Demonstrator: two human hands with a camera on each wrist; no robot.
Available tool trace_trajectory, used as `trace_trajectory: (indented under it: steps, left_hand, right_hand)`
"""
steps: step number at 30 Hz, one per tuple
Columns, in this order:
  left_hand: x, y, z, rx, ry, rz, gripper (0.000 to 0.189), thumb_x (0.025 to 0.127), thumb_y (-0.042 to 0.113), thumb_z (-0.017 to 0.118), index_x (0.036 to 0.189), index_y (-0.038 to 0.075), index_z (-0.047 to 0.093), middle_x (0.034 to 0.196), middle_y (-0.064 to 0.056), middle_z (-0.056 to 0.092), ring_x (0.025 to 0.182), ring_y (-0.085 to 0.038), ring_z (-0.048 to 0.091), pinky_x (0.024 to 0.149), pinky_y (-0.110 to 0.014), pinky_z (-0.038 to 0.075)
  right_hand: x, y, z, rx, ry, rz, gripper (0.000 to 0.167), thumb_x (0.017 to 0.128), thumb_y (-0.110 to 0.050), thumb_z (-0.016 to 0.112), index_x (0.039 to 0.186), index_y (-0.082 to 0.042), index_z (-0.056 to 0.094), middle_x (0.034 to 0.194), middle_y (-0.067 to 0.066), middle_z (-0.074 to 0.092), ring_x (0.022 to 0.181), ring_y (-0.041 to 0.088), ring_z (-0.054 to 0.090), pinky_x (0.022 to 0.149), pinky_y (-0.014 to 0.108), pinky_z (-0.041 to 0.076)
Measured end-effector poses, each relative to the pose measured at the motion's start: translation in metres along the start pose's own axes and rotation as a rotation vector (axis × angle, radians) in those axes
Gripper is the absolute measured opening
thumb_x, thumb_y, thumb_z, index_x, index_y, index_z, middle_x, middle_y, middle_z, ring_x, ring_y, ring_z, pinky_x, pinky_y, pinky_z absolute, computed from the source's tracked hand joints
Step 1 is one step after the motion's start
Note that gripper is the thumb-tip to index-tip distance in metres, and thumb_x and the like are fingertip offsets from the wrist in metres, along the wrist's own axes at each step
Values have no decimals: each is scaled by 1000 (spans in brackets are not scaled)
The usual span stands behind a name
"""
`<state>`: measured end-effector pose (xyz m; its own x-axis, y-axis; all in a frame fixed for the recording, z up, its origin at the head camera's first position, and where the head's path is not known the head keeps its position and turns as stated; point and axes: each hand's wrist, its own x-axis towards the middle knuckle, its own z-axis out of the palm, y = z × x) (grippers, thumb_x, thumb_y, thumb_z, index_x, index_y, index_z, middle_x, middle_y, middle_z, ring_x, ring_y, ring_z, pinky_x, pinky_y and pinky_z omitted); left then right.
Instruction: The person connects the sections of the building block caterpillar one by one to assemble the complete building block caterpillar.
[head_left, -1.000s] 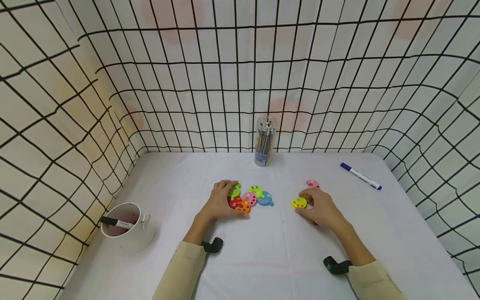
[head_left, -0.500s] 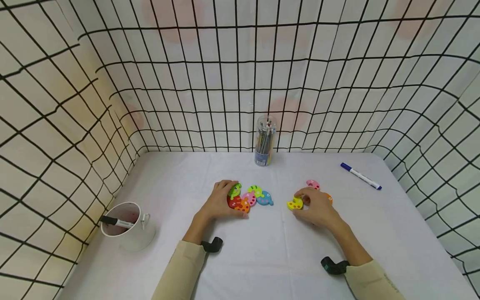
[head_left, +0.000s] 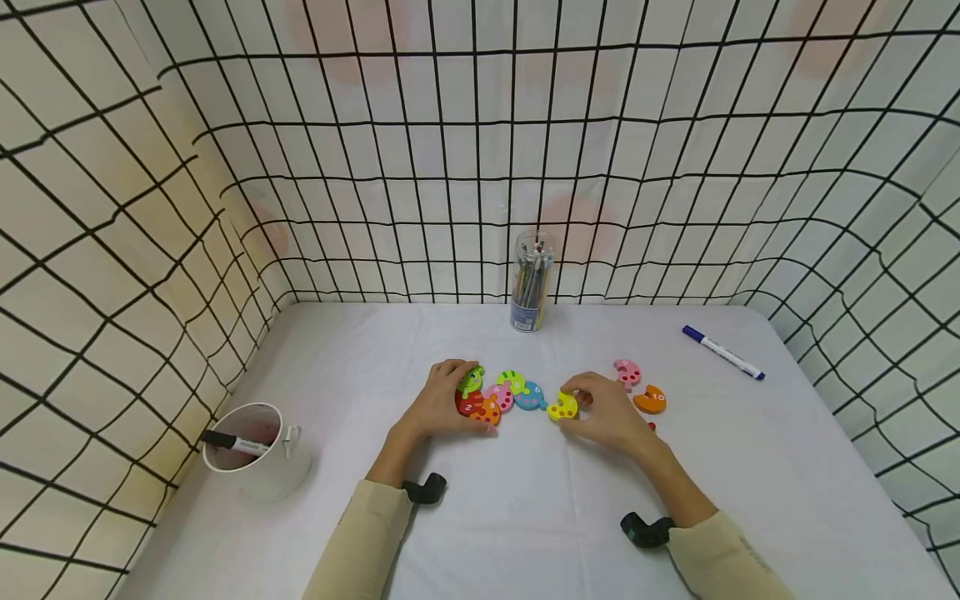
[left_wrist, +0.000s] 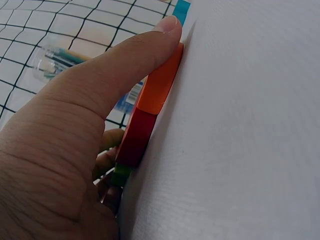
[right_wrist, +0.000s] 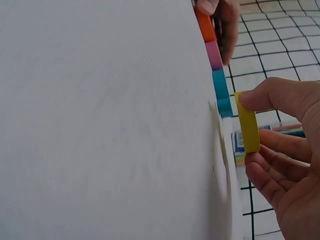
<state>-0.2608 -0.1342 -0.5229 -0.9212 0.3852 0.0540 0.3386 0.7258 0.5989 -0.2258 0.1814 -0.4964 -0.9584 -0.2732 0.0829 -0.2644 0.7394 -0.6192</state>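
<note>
Joined number puzzle pieces form a caterpillar: a green head [head_left: 471,381], red piece [head_left: 467,405], orange piece [head_left: 489,412], pink, light green and blue piece [head_left: 529,396]. My left hand [head_left: 438,406] holds the row's left end, its thumb [left_wrist: 165,35] at the orange piece and its fingers around by the head. Between thumb and fingers, my right hand [head_left: 609,414] pinches a yellow spotted puzzle piece [head_left: 561,407]. That piece is just right of the blue one; a small gap separates them in the right wrist view, where the yellow edge [right_wrist: 248,125] shows.
Loose pink [head_left: 627,372] and orange [head_left: 650,399] pieces lie beyond the right hand; a red bit [head_left: 652,427] is mostly hidden by it. A pencil jar [head_left: 529,287] stands at the back, a blue-capped marker [head_left: 722,352] lies right, and a white bucket [head_left: 292,471] stands left.
My right hand has carried the yellow piece leftward to near the blue piece, uncovering the loose orange piece. The left hand has stayed in place on the row.
</note>
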Motion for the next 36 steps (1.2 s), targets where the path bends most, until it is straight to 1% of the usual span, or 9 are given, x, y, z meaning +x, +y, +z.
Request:
trace_trajectory:
  steps: [4,14,18,23,30,36]
  left_hand:
    - [1,0,1,-6,-1,6,113,62,64,91,155,20,44,154,-7,43,144,-28,34,114,-53,43]
    - [2,-2,4,4,-4,11,113,62,67,89,156,22,44,154,-6,42,144,-28,33,114,-54,44]
    - [2,-3,4,2,-3,14,114,62,67,89,156,21,44,154,-6,43,144,-28,33,114,-54,44]
    - [2,-3,3,3,-3,14,113,62,67,89,155,21,44,153,-6,43,144,-27,34,114,-53,44]
    - [0,-1,0,0,-7,14,114,63,66,89,156,21,43,154,-6,42,144,-27,34,114,-53,44]
    - [0,-1,0,-13,-11,4,108,67,60,88,157,19,43,157,-8,40,146,-28,33,116,-53,42]
  right_hand:
    - [4,-6,6,1,-3,-2,44,78,-25,89,117,-10,73,118,6,69,95,19,59,88,36,56]
    - [12,-9,14,-1,-14,54,45,78,-27,88,118,-12,73,117,4,68,94,19,57,84,32,55]
    - [14,-10,16,-2,-44,58,45,79,-26,88,118,-10,73,117,5,68,93,19,57,82,30,54]
    - [15,-11,19,-25,-78,65,46,79,-28,88,119,-9,73,116,6,67,92,19,56,81,29,53]
    - [16,-11,24,-33,-68,55,47,79,-30,89,118,-9,74,112,4,67,91,18,54,80,28,52]
    - [12,-13,22,-22,-60,54,48,80,-31,88,120,-10,73,114,5,67,92,19,56,81,30,54]
